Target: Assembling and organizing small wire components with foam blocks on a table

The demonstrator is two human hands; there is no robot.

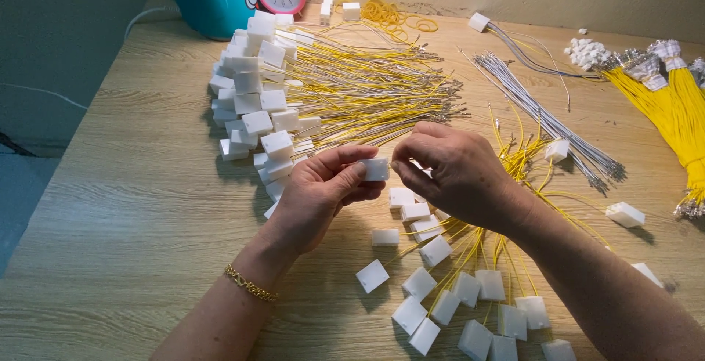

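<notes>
At ten o'clock I see a heap of finished white connectors (253, 104) with yellow wires. At centre, my left hand (319, 192) pinches a white connector block (376, 169); my right hand (452, 174) closes fingertips against it. Yellow wire bundles (679, 107) lie at two o'clock.

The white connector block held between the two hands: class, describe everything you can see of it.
The white connector block is a small, boxy piece that looks like matte plastic. It is held above the wooden table, pinched at its left end by the left hand. The right hand meets its right end with pinched fingertips. Whether a wire enters it cannot be told.
</notes>
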